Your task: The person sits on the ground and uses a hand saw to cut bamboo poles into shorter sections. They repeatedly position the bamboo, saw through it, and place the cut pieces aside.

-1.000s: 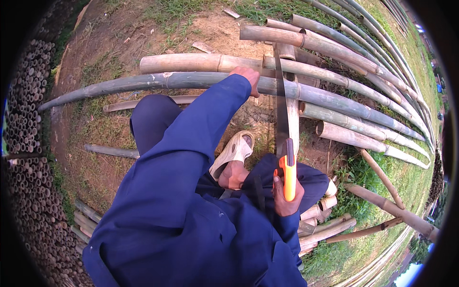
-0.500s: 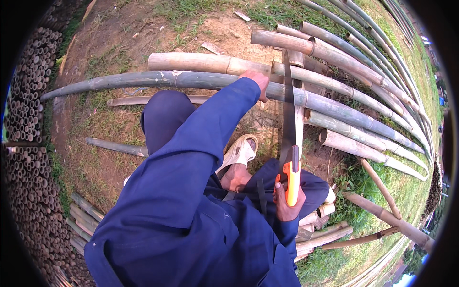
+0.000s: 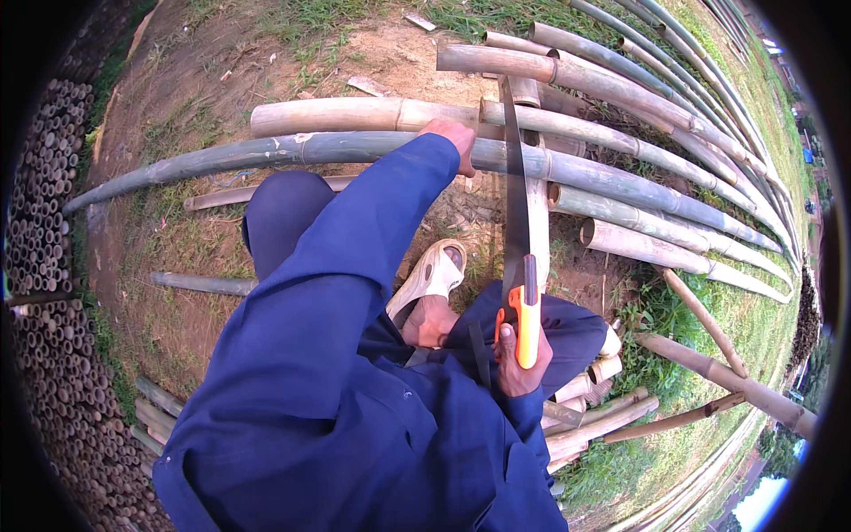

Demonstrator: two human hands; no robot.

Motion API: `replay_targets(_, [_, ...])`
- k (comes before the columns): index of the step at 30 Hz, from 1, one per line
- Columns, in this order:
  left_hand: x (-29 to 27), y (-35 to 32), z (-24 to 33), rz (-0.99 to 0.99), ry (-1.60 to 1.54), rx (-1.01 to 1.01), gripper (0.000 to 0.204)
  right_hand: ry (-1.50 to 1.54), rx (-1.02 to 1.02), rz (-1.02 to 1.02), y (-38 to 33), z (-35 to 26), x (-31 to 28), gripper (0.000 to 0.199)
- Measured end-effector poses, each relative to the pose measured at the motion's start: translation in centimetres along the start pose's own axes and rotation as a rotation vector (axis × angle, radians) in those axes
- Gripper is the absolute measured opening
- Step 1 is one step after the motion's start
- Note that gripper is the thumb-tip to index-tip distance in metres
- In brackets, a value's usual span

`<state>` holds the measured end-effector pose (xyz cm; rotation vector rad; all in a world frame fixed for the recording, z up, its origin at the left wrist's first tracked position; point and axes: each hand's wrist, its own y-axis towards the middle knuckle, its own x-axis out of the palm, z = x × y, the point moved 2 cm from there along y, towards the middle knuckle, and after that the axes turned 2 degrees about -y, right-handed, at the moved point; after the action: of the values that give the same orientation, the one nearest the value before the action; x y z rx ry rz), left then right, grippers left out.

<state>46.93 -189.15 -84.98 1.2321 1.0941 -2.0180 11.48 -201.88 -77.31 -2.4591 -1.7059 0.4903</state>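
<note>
We see one hand saw (image 3: pixel 519 213), with a long dark blade and an orange grip. Our right hand (image 3: pixel 519 363) is clenched round that grip, low and near our lap. The blade rises from it and its far part lies across one long grey-green bamboo pole (image 3: pixel 266 155), which runs from the left edge to the right. Our left hand (image 3: pixel 454 142) presses down on this pole just left of the blade, fingers curled over the top; how tightly they grip we cannot tell.

Beyond the pole lie many more bamboo poles (image 3: pixel 620 75), fanned out on the dirt and grass; we count at least eight. A handful of short cut pieces (image 3: pixel 589 390) sit by our right knee. Along the left edge stands one stack of bamboo tubes (image 3: pixel 40 239), their hollow ends facing us, too many to count. One pale sandal (image 3: pixel 430 275) shows on our foot.
</note>
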Motion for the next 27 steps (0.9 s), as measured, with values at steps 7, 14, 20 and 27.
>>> replay_targets(7, [1.0, 0.7, -0.8, 0.041, 0.003, 0.003, 0.051, -0.152, 0.020, 0.021, -8.8, 0.1, -3.6, 0.038])
replay_targets(14, [1.3, 1.5, -0.4, 0.058, -0.037, 0.021, 0.054, -0.165, 0.138, 0.011, -1.8, -2.4, -2.0, 0.026])
replay_targets(20, [0.7, 1.1, -0.5, -0.009, 0.013, 0.012, 0.056, -0.152, 0.005, 0.064, -7.8, -1.8, -3.3, 0.027])
replay_targets(27, [0.7, 0.5, 0.0, 0.053, 0.003, 0.007, 0.056, -0.158, -0.016, 0.031, -1.0, -1.3, -1.2, 0.017])
